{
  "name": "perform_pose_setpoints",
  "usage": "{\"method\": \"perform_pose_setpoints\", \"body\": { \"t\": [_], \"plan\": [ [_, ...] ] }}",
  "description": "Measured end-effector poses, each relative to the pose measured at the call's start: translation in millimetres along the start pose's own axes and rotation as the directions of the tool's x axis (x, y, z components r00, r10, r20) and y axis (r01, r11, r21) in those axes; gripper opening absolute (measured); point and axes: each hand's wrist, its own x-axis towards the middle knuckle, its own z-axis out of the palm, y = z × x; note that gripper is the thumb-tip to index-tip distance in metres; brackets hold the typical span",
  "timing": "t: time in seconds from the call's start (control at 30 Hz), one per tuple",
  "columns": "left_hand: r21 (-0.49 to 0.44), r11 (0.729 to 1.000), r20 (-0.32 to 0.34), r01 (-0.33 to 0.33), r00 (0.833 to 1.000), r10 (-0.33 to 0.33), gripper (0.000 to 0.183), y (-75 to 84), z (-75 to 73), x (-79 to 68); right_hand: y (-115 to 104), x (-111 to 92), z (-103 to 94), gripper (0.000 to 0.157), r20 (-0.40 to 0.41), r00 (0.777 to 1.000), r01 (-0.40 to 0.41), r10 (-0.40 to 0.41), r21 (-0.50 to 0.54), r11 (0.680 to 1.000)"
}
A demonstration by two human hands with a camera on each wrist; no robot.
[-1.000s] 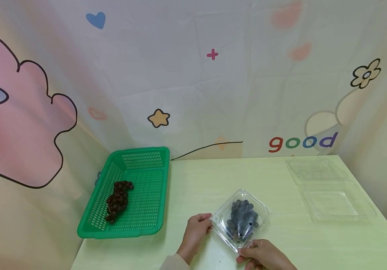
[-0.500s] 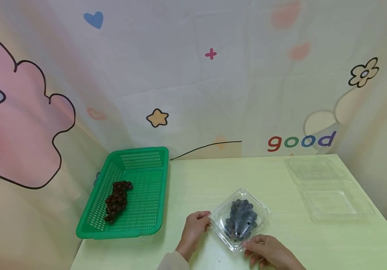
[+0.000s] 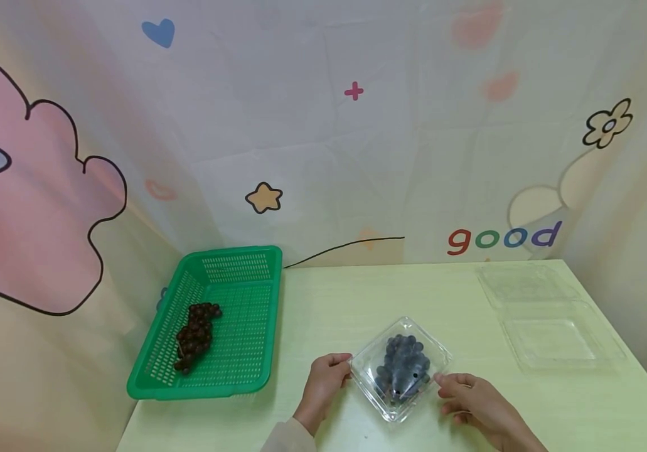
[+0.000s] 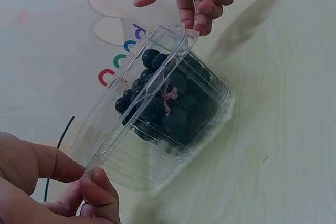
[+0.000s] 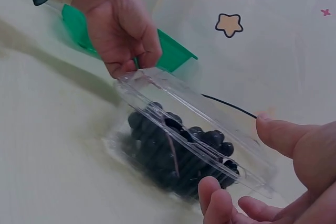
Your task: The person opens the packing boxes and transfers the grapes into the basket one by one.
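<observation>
1. We see the left hand [image 3: 324, 385] pinching the left corner of a clear box [image 3: 365, 362], thumb against fingers.
2. Right hand [image 3: 478, 403]: thumb and fingers apart, at the box's right side; whether touching, we cannot tell.
3. Box, dark grapes [image 3: 403, 364] inside, over the table [image 3: 334, 307], right of the green basket [image 3: 244, 342].

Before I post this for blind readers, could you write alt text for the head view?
A person's left hand pinches one corner of a clear box of dark grapes; the right hand is beside it. A green basket with reddish grapes stands left, an open clear container right.
</observation>
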Motion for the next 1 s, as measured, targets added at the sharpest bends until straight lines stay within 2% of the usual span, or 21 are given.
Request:
{"method": "perform_pose_setpoints", "body": {
  "t": [0.3, 0.47, 0.83, 1.0],
  "plan": [
    [0.015, 1.0, 0.008, -0.003, 1.0, 0.002, 0.024, -0.8, -1.6, 2.9, -14.3, 3.8, -16.2, 0.079, -0.114, 0.993, -0.008, 0.009, 0.004, 1.0],
    [0.03, 0.999, 0.015, 0.012, 1.0, -0.012, 0.024, -0.7, -2.3, 4.5, -16.6, 6.9, -24.0, 0.083, -0.124, 0.992, -0.018, 0.021, 0.027, 0.999],
    [0.05, 0.999, 0.018, 0.015, 1.0, -0.016, 0.024, -0.6, -4.5, 6.8, -15.6, 14.3, -30.9, 0.065, -0.084, 0.996, 0.028, -0.026, 0.024, 0.999],
    [0.057, 0.998, 0.016, 0.016, 1.0, -0.017, 0.025, -0.6, -5.4, 7.6, -14.4, 17.6, -30.4, 0.051, -0.083, 0.996, 0.042, -0.039, 0.043, 0.998]
  ]
}}
